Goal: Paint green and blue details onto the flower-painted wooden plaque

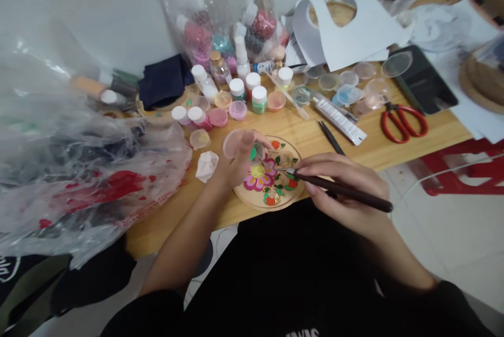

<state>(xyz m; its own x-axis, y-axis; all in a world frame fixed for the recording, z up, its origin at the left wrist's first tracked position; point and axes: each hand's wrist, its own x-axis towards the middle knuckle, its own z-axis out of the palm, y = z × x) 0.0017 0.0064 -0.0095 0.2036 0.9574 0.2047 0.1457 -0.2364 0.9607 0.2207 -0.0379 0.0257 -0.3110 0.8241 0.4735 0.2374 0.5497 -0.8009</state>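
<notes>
On the wooden table's front edge lies a round board (252, 198) with a pink and purple flower and several small orange fruits with green leaves, edged in gold lines. Over its left part, my left hand (236, 161) is closed around a small clear cup (258, 152) with green in it. A clear round lid (229, 144) shows beside those fingers. My right hand (350, 185) grips a thin tool with a dark handle (346, 192), pen-like, its slim metal tip pointing left over the board's middle. The exact kind of tip is too small to tell.
Several white-capped paint jars (259, 98) and small open cups (276, 101) stand behind the board. A crumpled tissue (207, 166) lies left of it. Tweezers (331, 136), a white tube (339, 120), red-handled scissors (403, 122) and a phone (425, 80) lie right. Plastic bags (98, 169) bulge at left.
</notes>
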